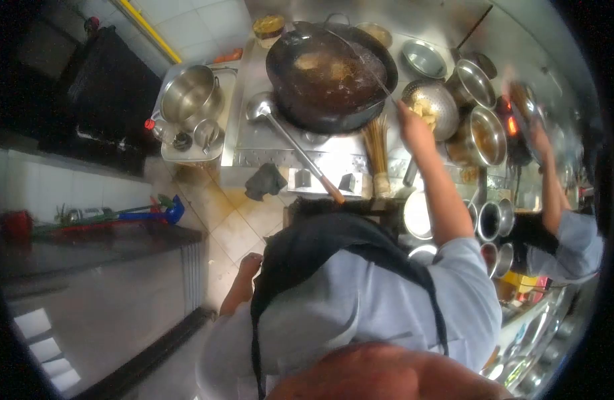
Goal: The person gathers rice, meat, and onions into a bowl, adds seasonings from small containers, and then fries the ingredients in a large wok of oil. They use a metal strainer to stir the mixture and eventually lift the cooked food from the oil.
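My right hand is closed round the thin metal handle of a utensil that reaches into the large dark wok. Brown liquid with some pieces fills the wok; the utensil's far end is hard to make out. Down at my left side hangs my left hand, away from the stove, its fingers curled and partly hidden. Just right of my right hand sits a perforated strainer with pale yellow pieces. A bamboo brush stands below the wok, and a long-handled ladle lies to its left.
A tray with a steel pot is at the left. Metal bowls and pots line the right side. Another person's arm works at a blurred pan near a red glow. A dark cloth hangs at the stove's front edge.
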A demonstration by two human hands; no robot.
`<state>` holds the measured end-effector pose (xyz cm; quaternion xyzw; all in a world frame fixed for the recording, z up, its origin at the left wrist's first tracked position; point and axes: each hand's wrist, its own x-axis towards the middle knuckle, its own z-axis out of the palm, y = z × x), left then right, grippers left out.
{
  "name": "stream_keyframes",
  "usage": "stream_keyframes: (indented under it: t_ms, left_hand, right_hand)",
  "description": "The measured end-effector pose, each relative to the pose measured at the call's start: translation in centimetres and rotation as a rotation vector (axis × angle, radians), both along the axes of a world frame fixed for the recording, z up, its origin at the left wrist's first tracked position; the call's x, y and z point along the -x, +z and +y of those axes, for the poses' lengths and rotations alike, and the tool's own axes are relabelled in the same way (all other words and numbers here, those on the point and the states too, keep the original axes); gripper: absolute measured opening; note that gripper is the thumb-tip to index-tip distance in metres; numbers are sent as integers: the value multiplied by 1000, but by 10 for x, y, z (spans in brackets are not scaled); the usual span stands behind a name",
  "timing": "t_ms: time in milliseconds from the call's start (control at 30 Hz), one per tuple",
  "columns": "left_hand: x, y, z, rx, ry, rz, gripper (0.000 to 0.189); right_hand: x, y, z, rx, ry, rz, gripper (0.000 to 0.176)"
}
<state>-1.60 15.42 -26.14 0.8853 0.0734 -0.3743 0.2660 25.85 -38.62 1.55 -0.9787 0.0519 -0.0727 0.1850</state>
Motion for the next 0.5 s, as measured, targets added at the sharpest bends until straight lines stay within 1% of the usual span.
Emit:
stream_keyframes:
  t_ms: [67,100,167,200,233,267,300,367,400,433,467,500]
  left_hand:
    - [5,3,0,-119,-317,-67,17]
    - [8,13,-2,-117,-314,-64,17]
    - [20,38,-4,-70,-298,-39,19]
    - [27,43,-4,-69,-297,-37,19]
    - [40,47,-2,-90,-216,5,20]
    - [48,50,-1,-109,-137,45,21]
    - [54,53,0,-97,-107,53,21]
    - [63,57,3,-79,-78,58,21]
    - [64,58,3,-68,-69,59,21]
    - [65,59,3,-58,-61,59,21]
    - [65,59,3,-51,-56,60,22]
    - [64,61,0,-43,-55,58,22]
  right_hand:
    - [1,9,-7,-2,-2,-68,39]
    - [-1,9,-16,-1,0,-65,39]
    - [-5,8,-41,-45,-14,-161,37]
    - [-8,19,-49,-169,-68,16,37]
    - [-11,29,-58,-293,-123,192,36]
    - [-18,8,-83,-507,-127,207,29]
    - [-18,11,-84,-505,-131,203,29]
    - [-17,27,-77,-405,-189,476,22]
    - [-9,41,-62,-601,-172,512,19]
    - [-10,21,-56,-815,-211,416,16]
    - [-13,11,-54,-789,-177,470,22]
    - [-15,6,-49,-762,-143,526,44]
